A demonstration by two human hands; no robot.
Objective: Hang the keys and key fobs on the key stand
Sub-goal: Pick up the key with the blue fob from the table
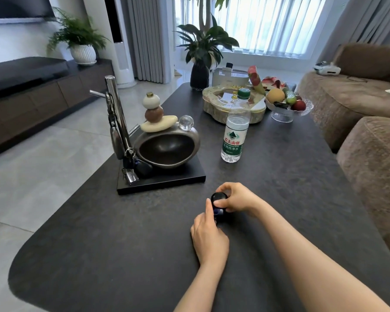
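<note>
A key stand [119,122] with a chrome post, short pegs and a black base stands at the left of the dark table [122,255]. A grey key fob [116,140] hangs from its upper peg. Lower down, a dark fob with keys [133,167] hangs near the base. A dark bowl [167,148] topped with stacked stones sits on the same base. In the table's middle, both hands hold a black key fob [218,204]. My right hand [236,199] grips it from the right. My left hand [208,235] pinches it from the left.
A water bottle [235,127] stands right of the stand. Behind it are a marbled tray [212,109], a glass fruit bowl [286,106] and a potted plant [200,64]. A brown sofa [369,136] runs along the table's right side. The floor drops away to the left.
</note>
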